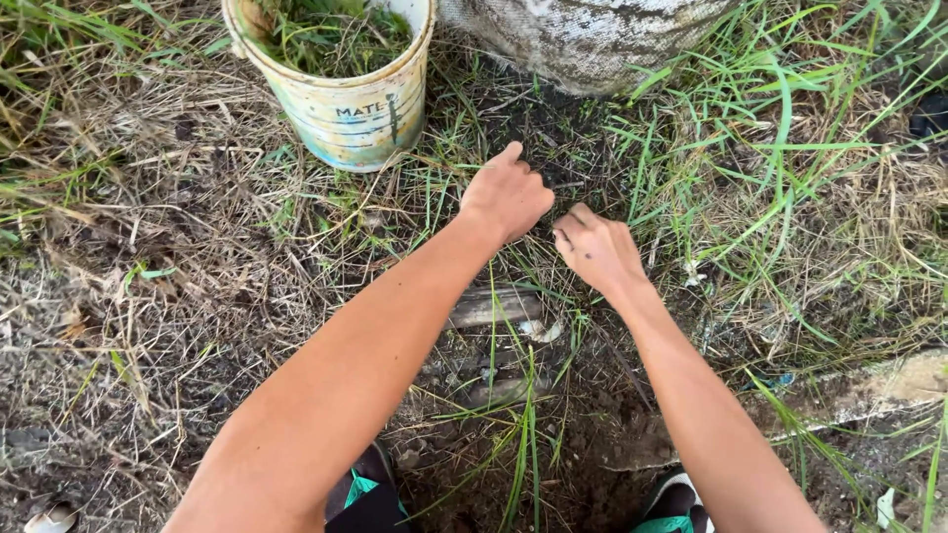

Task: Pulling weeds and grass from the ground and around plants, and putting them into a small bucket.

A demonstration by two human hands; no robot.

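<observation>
Grass blades (553, 212) on dark soil (583, 158) lie under both curled fists. Left hand (507, 193) and right hand (595, 249) sit close together; whether either grips blades, I cannot tell. Grass-filled bucket (346, 114) stands nearby.

At twelve o'clock from where I watch, thin green grass blades (553, 212) stand rooted in a patch of dark soil (538, 138), upright to slightly leaning, mixed with dry straw. More long green blades (523, 434) rise at six o'clock, arching over bare, dug-up earth.

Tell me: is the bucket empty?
No, the bucket holds cut green grass, visible through its open top.
</observation>
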